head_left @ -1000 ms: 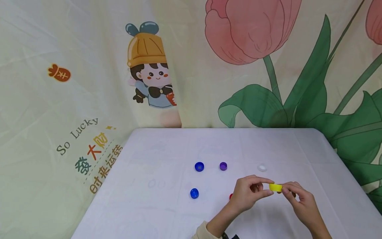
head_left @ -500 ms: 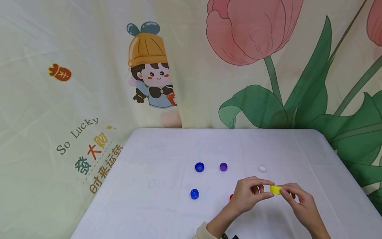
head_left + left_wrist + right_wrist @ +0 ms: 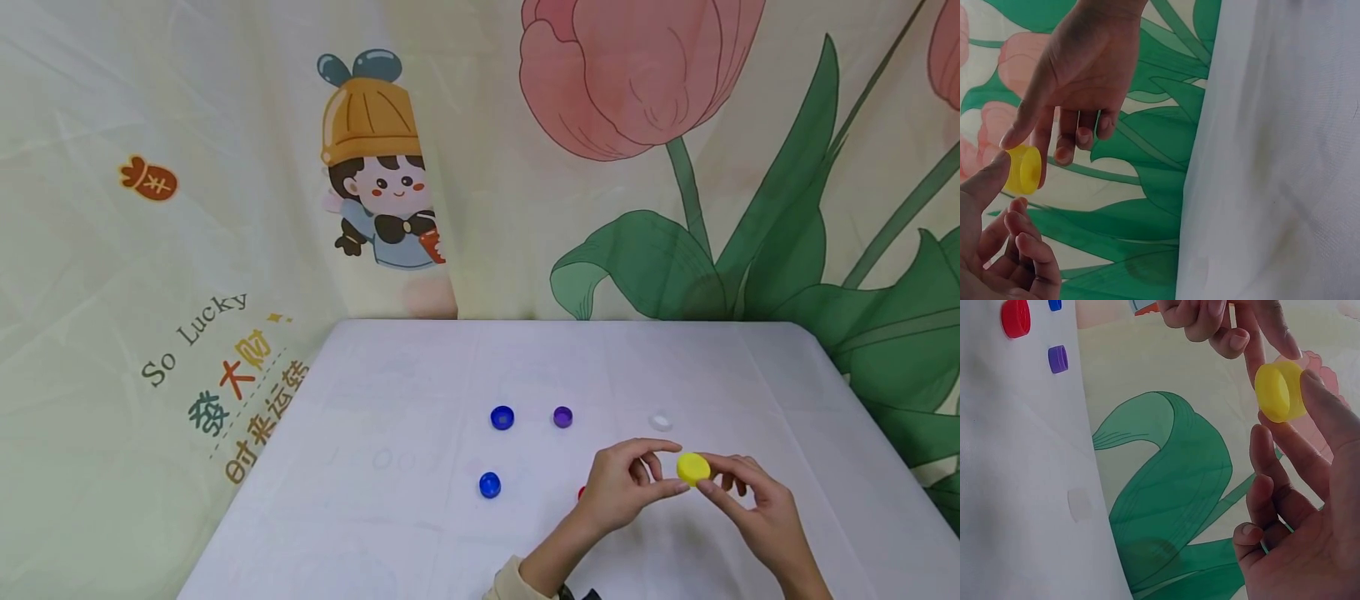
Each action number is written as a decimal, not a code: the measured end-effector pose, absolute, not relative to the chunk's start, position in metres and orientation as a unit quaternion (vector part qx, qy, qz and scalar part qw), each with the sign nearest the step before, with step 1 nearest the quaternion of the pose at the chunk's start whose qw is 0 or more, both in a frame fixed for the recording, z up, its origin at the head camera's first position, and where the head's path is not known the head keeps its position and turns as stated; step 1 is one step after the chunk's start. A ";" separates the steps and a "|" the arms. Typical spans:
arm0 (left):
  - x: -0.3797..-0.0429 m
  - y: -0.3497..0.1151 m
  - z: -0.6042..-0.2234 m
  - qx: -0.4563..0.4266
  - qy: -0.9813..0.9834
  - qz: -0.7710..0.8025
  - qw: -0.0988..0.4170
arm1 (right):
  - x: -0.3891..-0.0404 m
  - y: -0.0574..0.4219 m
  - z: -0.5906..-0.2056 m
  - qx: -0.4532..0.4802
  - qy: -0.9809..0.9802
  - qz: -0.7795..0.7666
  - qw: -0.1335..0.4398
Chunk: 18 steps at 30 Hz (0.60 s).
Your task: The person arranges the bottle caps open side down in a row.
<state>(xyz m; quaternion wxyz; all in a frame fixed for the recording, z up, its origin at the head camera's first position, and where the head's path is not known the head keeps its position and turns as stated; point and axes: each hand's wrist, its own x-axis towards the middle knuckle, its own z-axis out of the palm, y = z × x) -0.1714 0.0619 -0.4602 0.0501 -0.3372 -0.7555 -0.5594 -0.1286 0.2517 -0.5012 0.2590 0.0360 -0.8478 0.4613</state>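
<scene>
A yellow bottle cap [image 3: 693,469] is held up above the table between both hands, its flat top facing the head camera. My right hand [image 3: 761,508] pinches it between thumb and index finger, the other fingers loosely bent. My left hand [image 3: 618,492] is at the cap's left side, its thumb tip right at the edge and its index fingertip slightly off the upper rim. In the right wrist view the hollow side of the yellow cap [image 3: 1275,392] shows. Behind the left hand, a red cap [image 3: 582,493] is mostly hidden.
On the white table [image 3: 375,533] lie a blue cap [image 3: 502,418], another blue cap [image 3: 490,485], a purple cap [image 3: 562,417] and a clear whitish cap [image 3: 661,422] behind the hands. A printed curtain [image 3: 495,208] hangs beyond the table's back edge.
The yellow cap has turned from edge-on to showing its flat top. My right thumb has shifted left along it, and my left index fingertip has lifted slightly off. The other caps have not moved.
</scene>
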 end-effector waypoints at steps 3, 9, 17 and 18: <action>-0.172 0.063 -0.461 -0.337 -0.755 -0.560 0.051 | -0.133 0.259 -0.513 0.051 -0.847 0.464 0.256; -0.172 0.064 -0.461 -0.325 -0.756 -0.566 0.042 | -0.141 0.272 -0.536 0.053 -0.857 0.447 0.252; -0.170 0.070 -0.466 -0.314 -0.758 -0.567 0.065 | -0.124 0.248 -0.489 0.029 -0.860 0.446 0.248; -0.169 0.072 -0.469 -0.309 -0.760 -0.568 0.070 | -0.123 0.247 -0.486 0.023 -0.862 0.442 0.248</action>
